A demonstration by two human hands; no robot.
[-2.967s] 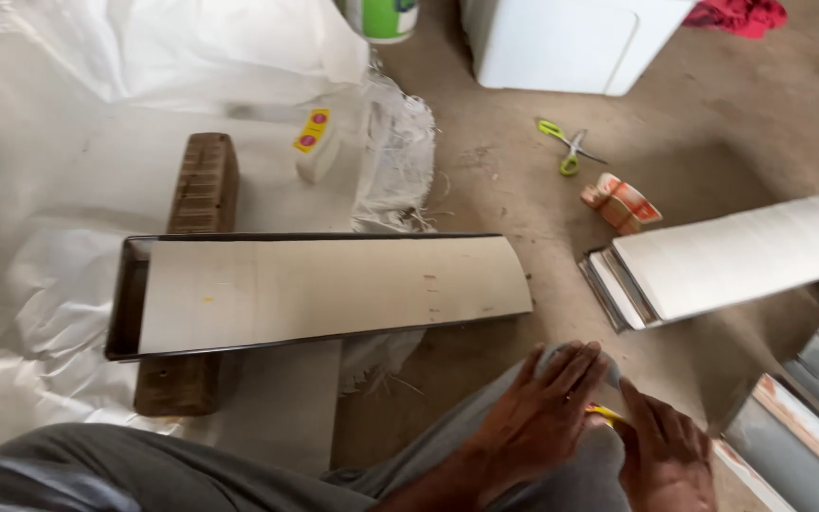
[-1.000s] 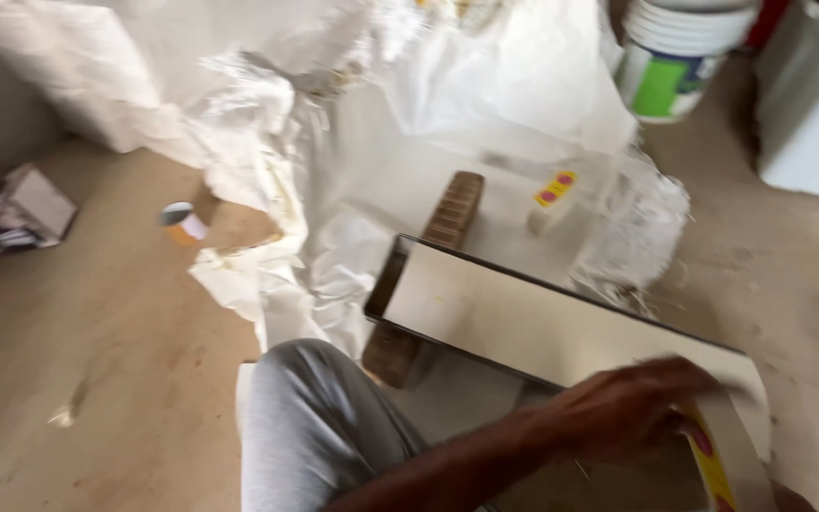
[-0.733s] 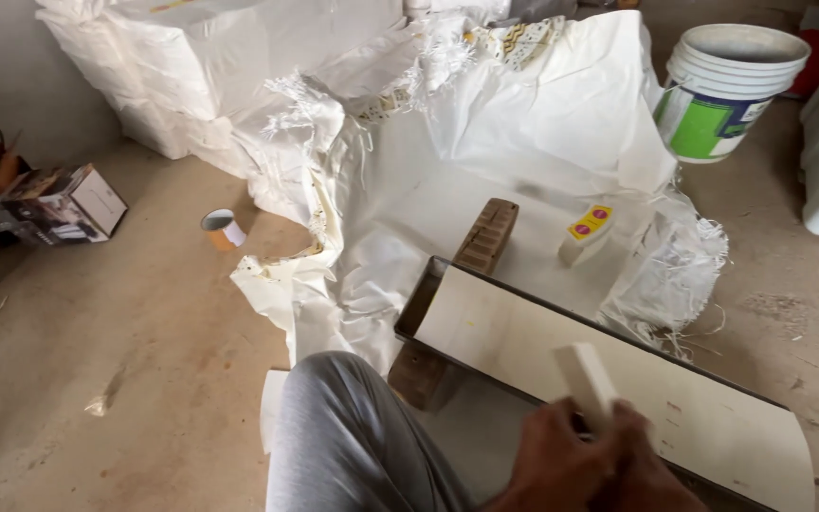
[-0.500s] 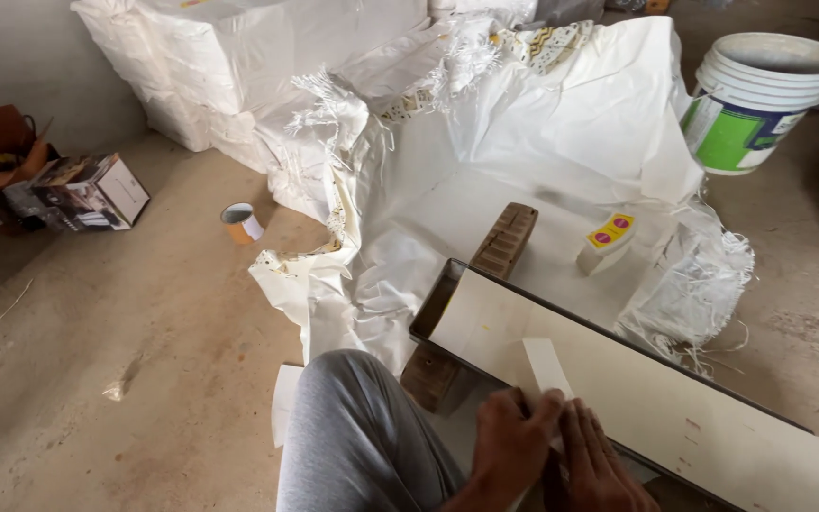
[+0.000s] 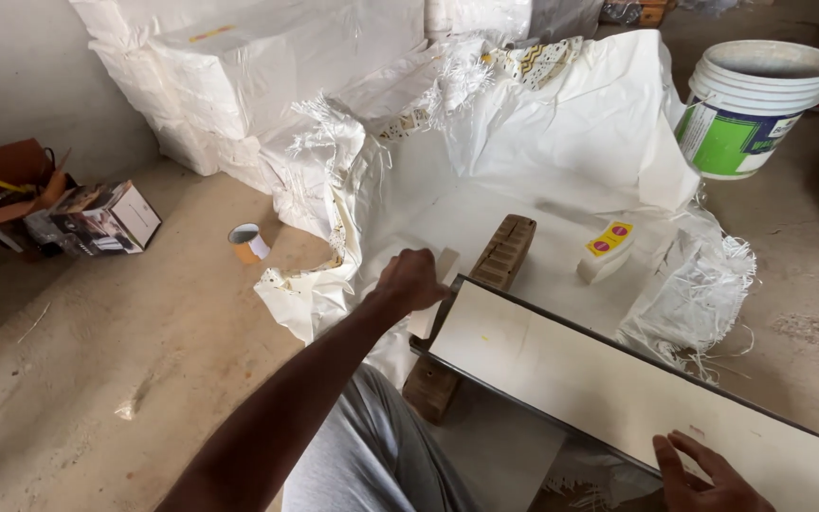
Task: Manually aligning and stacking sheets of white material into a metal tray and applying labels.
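My left hand (image 5: pixel 411 281) is closed around a narrow cream strip (image 5: pixel 425 322) and holds it just past the left end of a long white panel (image 5: pixel 599 389). The panel lies slanted across a brown ridged block (image 5: pixel 504 254) on white sheeting. My right hand (image 5: pixel 705 474) rests with spread fingers on the panel's near right part and holds nothing. My knee in grey trousers (image 5: pixel 372 455) sits below the panel's left end.
A white bucket with a green label (image 5: pixel 753 109) stands at the back right. A small white block with yellow-red stickers (image 5: pixel 607 252) lies beyond the panel. White woven sacks (image 5: pixel 267 66) pile up at the back. A small cup (image 5: pixel 246 243) and cardboard boxes (image 5: pixel 106 218) sit on the concrete floor at the left.
Both hands were together on the cream strip over the panel. Now my left hand has carried the strip left past the panel's end, and my right hand has dropped onto the panel.
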